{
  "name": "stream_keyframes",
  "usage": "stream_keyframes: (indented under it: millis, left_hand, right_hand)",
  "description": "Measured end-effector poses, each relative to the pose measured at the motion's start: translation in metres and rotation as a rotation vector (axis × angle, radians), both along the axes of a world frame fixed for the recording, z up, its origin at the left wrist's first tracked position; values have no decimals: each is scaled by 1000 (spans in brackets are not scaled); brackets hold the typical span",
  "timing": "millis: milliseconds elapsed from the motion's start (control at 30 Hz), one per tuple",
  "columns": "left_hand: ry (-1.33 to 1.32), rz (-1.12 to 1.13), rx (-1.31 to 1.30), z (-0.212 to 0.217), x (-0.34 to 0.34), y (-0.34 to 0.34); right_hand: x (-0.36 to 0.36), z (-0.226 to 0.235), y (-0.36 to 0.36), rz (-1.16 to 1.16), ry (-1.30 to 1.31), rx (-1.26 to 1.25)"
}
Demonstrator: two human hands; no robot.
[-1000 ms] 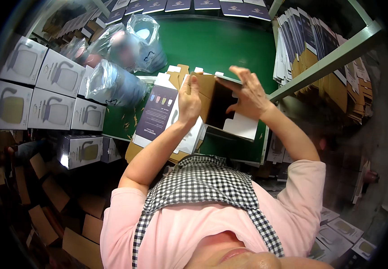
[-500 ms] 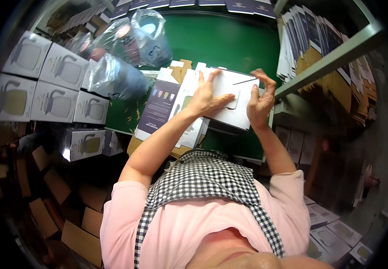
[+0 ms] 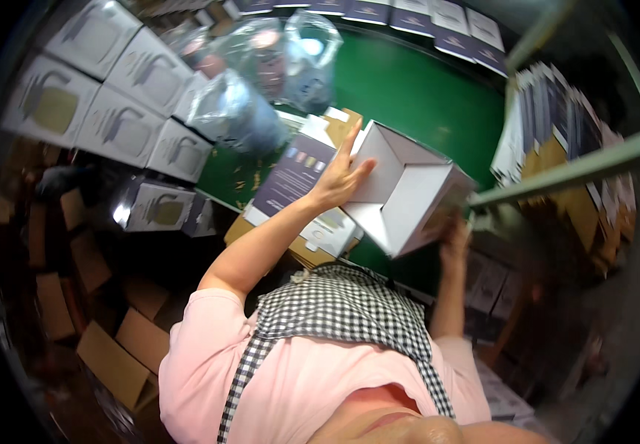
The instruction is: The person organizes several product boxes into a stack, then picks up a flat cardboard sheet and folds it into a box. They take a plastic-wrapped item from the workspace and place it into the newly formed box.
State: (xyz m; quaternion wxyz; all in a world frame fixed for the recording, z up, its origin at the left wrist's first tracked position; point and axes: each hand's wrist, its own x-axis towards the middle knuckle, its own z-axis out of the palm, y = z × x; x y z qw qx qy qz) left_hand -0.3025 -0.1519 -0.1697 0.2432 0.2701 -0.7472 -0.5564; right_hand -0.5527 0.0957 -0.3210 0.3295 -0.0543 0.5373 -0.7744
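1. An open white box (image 3: 409,174) is tilted over the green bench (image 3: 390,81) before me.
2. At its nine o'clock, the left hand (image 3: 344,181) has fingers spread.
3. At four, the right hand (image 3: 455,238) is blurred; I can't tell its grip.
4. Toward ten stand plastic-bagged containers (image 3: 240,115), stacked white cartons (image 3: 122,127) beyond.

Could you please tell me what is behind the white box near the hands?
Beyond the white box, the green tabletop shows. The right hand, blurred, is at the box's right side. Whatever the box covers directly behind it cannot be seen.
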Motion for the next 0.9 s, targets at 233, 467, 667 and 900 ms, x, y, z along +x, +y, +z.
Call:
stream_keyframes:
  millis: [233,467,667,900]
  left_hand:
    - [-631,1033,-325,-149,222,-156]
    - [-1,863,-310,-148,195,-234]
    - [73,731,-470,56,143,-141]
    - [98,249,-965,157,13,-21]
  right_hand:
    - [70,246,-33,-96,1218,439]
    - [73,139,-34,288,1783,564]
    - [63,107,11,247,1757,495]
    - [70,86,12,48,1750,384]
